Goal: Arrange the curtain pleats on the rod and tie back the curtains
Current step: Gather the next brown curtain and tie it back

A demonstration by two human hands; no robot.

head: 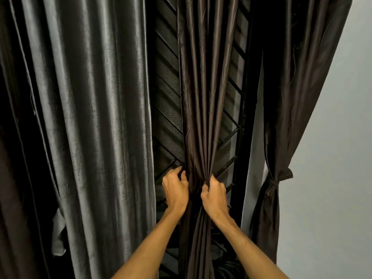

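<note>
A dark brown satin curtain panel point(203, 97) hangs in the middle, gathered into narrow pleats at waist height. My left hand point(174, 190) grips the bunched fabric on its left side, fingers curled into the folds. My right hand point(213, 195) grips the same bundle on its right side, pinching several pleats together. A second brown curtain point(298, 87) hangs at the right, cinched by a knotted tie-back point(278, 176). The rod is out of view above.
A wide grey textured curtain point(84, 117) fills the left side. Behind the panels is a dark window grille point(167, 109) with diagonal bars. A pale wall point(338, 178) stands at the right. A coil of black cable point(227, 266) lies low.
</note>
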